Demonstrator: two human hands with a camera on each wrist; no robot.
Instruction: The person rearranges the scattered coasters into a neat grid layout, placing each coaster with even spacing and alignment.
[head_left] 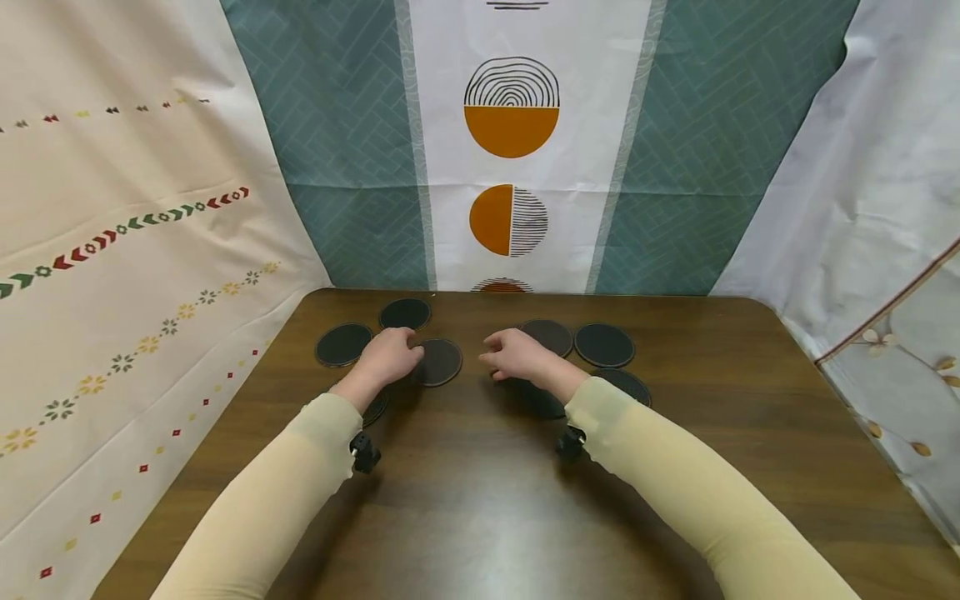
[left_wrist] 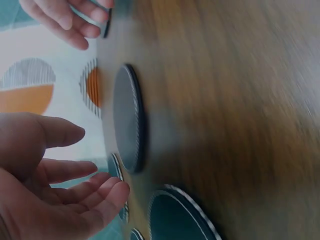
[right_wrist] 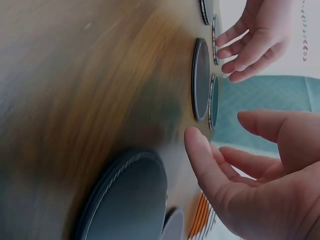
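Observation:
Dark round coasters with stitched rims lie flat in two loose groups. Over the left group hovers my left hand (head_left: 387,357), its fingers loosely bent and holding nothing. Nearest to it is a grey-black coaster (head_left: 438,362); another coaster (head_left: 375,407) is partly hidden beneath the wrist. My right hand (head_left: 525,357) hangs above the right group, fingers apart and relaxed, also bare. Under it a coaster (head_left: 542,400) is partly covered by the hand and forearm. In the right wrist view a large dark coaster (right_wrist: 130,200) lies below the fingers, apart from them.
Farther left lie two coasters, one at the back (head_left: 405,314) and one by the edge (head_left: 343,344). On the right are more coasters (head_left: 604,345). The brown wooden table (head_left: 465,483) meets a patterned cloth (head_left: 513,167) behind and cloths at both sides.

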